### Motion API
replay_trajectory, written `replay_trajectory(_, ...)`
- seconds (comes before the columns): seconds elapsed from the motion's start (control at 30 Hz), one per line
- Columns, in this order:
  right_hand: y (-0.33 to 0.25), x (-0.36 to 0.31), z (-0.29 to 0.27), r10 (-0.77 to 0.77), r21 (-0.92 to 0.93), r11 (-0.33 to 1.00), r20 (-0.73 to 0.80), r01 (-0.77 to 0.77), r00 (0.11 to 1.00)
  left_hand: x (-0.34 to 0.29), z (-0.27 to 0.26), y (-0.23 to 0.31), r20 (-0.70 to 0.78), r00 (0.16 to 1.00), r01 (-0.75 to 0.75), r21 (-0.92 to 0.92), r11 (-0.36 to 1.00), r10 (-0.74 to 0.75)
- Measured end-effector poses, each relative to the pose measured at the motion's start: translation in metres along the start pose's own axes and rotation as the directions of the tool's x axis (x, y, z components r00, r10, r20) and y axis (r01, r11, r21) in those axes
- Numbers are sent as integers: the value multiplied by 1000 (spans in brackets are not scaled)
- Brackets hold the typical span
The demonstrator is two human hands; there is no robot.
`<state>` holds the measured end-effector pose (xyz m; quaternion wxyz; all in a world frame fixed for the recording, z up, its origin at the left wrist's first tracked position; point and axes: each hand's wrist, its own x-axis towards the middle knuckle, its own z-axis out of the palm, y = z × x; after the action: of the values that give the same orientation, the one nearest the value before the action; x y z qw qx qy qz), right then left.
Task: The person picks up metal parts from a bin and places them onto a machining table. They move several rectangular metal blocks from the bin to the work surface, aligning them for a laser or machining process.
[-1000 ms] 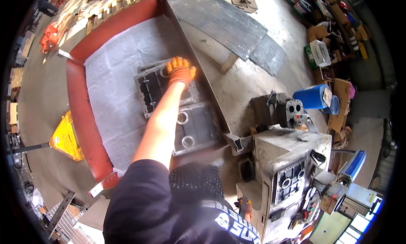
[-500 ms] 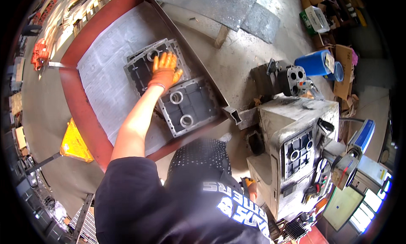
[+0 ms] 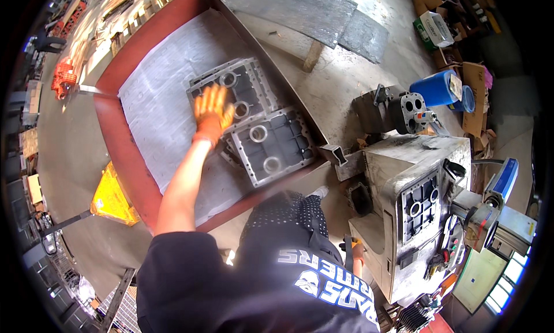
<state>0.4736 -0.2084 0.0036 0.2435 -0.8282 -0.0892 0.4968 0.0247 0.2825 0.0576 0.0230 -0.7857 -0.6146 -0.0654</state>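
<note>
My left hand (image 3: 212, 115), in an orange glove, is stretched over the left part of a grey metal cover casting (image 3: 252, 86) with two round bores. Its fingers are extended; whether they touch the metal I cannot tell. That casting lies on at least one similar piece. A second two-bored casting (image 3: 277, 145) lies nearer to me, beside it. Both are in a red-brown metal bin (image 3: 130, 168) with a grey sheet (image 3: 156, 91) on its floor. Low by the white machine, my gloved right hand (image 3: 358, 250) is closed around a dark thing, mostly hidden by my body.
At right stands the grimy white machine (image 3: 415, 151) with another casting (image 3: 420, 209) mounted on its face. A blue drum (image 3: 433, 89) and cardboard boxes (image 3: 474, 96) lie beyond. A yellow metal piece (image 3: 112, 197) stands left of the bin; dark plates (image 3: 300, 10) lie behind it.
My left hand has drawn back and left across the upper casting, uncovering its second bore. The view has shifted slightly. The castings stay in place, and my right hand remains low by the machine.
</note>
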Motion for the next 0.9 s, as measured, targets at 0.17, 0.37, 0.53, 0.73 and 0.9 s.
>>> replay_trajectory(0.17,87,27,-37,121,-304,940,-117,-151,986,37,27,-73,403,828,423,4,906,-389)
replay_trajectory(0.37,111,-2,-37,147,-353,917,-131,-184,981,-26,49,-41,120,886,462,-324,825,-449)
replay_trajectory(0.53,20,-34,-13,247,-780,611,27,-134,969,-89,45,25,195,887,418,44,907,-418)
replay_trajectory(0.73,-22,-30,-5,88,-676,727,-87,-123,992,-99,28,90,367,850,461,-169,871,-378)
replay_trajectory(0.9,-6,-32,-9,127,-225,957,-247,-185,961,-105,61,85,416,904,313,-497,809,-95)
